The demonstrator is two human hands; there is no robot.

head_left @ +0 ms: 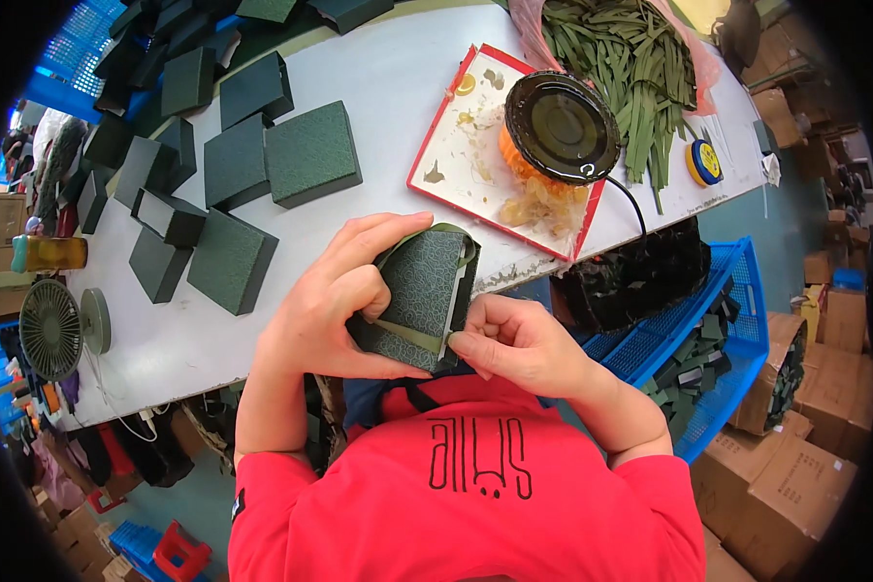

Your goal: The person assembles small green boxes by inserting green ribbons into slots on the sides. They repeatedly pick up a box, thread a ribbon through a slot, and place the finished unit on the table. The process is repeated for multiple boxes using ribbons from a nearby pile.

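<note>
Holding a dark green patterned box just over the near edge of the tabletop, the left hand wraps its fingers closed around the box side, while the right hand pinches a green ribbon strip against the lower corner. I think the strip may slide crooked or lift if the pinch loosens, because it lies only under the fingertips
</note>
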